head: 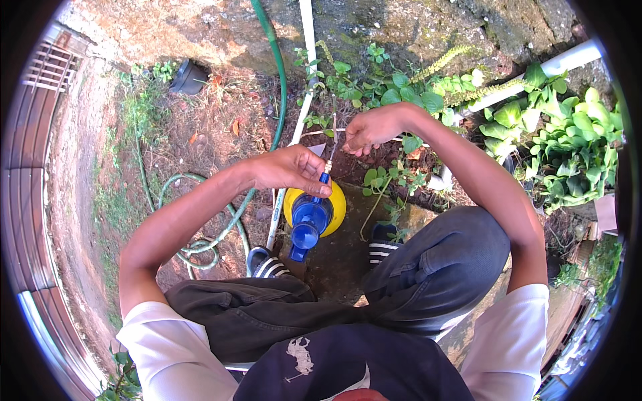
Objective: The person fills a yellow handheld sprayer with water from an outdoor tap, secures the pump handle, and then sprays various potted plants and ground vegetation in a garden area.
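A pump spray bottle with a yellow tank (337,208) and a blue pump head (307,223) stands on the ground between my feet. My left hand (301,170) grips its blue spout just below the brass nozzle (328,166), thumb on one side and fingers on the other. From the nozzle a thin stream of liquid (334,133) shoots away from me. My right hand (362,134) is beside the stream, a little beyond the nozzle, with its fingers curled; whether it holds anything small cannot be told.
A green hose (281,85) runs past a white pipe (307,30) and coils at the left. A black pot (189,77) lies tilted near the wall. Leafy plants (401,92) grow ahead, with a thicker white pipe (556,62) behind and dense foliage (577,150) at the right.
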Available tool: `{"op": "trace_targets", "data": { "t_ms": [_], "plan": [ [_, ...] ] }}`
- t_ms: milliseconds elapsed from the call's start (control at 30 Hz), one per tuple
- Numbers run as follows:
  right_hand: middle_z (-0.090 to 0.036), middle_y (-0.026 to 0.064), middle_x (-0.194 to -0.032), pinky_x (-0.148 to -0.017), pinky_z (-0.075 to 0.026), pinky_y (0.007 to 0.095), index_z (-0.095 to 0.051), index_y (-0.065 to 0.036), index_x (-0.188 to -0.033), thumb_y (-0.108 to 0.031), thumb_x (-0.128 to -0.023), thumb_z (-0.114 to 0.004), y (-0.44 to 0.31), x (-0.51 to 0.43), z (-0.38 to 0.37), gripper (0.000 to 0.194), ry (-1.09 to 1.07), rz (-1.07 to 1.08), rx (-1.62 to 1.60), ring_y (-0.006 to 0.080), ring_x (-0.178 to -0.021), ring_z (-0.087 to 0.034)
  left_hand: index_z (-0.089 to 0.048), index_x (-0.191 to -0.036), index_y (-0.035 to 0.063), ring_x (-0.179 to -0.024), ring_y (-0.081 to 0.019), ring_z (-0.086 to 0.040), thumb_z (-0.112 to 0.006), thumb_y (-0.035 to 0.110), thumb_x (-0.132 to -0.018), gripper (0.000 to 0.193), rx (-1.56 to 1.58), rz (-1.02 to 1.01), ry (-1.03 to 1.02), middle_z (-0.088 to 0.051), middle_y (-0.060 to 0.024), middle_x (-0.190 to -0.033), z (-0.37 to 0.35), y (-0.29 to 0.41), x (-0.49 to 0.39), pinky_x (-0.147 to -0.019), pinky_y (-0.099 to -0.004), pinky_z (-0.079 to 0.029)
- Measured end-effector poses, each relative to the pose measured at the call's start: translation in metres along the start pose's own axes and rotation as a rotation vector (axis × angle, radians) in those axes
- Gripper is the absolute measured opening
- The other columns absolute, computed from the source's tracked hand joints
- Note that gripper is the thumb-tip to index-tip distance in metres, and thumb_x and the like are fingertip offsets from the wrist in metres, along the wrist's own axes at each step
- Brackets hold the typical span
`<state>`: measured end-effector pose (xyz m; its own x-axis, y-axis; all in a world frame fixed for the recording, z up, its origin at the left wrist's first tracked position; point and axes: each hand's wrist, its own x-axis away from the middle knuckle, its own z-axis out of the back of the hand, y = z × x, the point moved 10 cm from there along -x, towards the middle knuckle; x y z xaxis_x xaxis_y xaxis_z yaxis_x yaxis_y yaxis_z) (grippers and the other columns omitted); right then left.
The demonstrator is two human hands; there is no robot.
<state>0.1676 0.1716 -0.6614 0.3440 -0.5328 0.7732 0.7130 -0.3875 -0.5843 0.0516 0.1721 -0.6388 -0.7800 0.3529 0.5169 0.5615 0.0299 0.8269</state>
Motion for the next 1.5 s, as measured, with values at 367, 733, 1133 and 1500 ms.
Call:
{"op": "trace_targets", "data": {
  "t_ms": [367, 733, 1133, 1500],
  "plan": [
    [-0.065, 0.0091, -0.106, -0.081, -0.049, 0.0337, -0.059, -0.001, -0.110, -0.039, -0.095, -0.051, 0.006, 0.001, -0.001, 0.041, -0.006, 0.008, -0.001, 0.0192, -0.097, -0.062, -0.061, -0.110, 0.0020, -0.091, -0.0098, -0.063, -0.067, 0.023, -0.090, 0.029, 0.164, -0.099, -0.049, -0.070, -0.0046, -0.091, -0.005, 0.018, 0.004, -0.086, -0.0252, -0.047],
    [-0.065, 0.0096, -0.106, -0.082, -0.049, 0.0349, -0.059, -0.001, -0.110, -0.042, -0.096, -0.051, 0.000, -0.009, -0.001, 0.044, -0.011, 0.035, 0.013, 0.0203, -0.097, -0.063, -0.067, -0.079, 0.0033, -0.073, -0.0044, -0.058, -0.070, 0.020, -0.087, 0.019, -0.046, -0.084, 0.198, -0.066, 0.0014, -0.076, 0.009, 0.016, 0.013, -0.070, -0.0226, -0.046],
    [-0.066, 0.0103, -0.108, -0.083, -0.049, 0.0350, -0.059, -0.001, -0.112, -0.040, -0.096, -0.050, 0.007, -0.004, 0.000, 0.043, -0.003, 0.013, -0.015, 0.0209, -0.100, -0.063, -0.062, -0.107, 0.0003, -0.090, -0.0102, -0.063, -0.064, 0.019, -0.091, 0.024, 0.229, -0.003, 0.166, -0.069, -0.0087, -0.098, -0.007, 0.012, 0.007, -0.077, -0.0245, -0.048],
    [-0.065, 0.0106, -0.107, -0.080, -0.049, 0.0349, -0.059, 0.001, -0.108, -0.039, -0.095, -0.051, 0.000, -0.015, -0.005, 0.043, -0.025, 0.035, 0.005, 0.0202, -0.096, -0.063, -0.039, -0.079, 0.0117, -0.043, -0.0050, -0.033, -0.073, 0.007, -0.074, 0.035, 0.285, 0.170, 0.598, -0.039, 0.0050, -0.060, -0.016, 0.011, -0.009, -0.038, -0.0229, -0.028]
  ]
}}
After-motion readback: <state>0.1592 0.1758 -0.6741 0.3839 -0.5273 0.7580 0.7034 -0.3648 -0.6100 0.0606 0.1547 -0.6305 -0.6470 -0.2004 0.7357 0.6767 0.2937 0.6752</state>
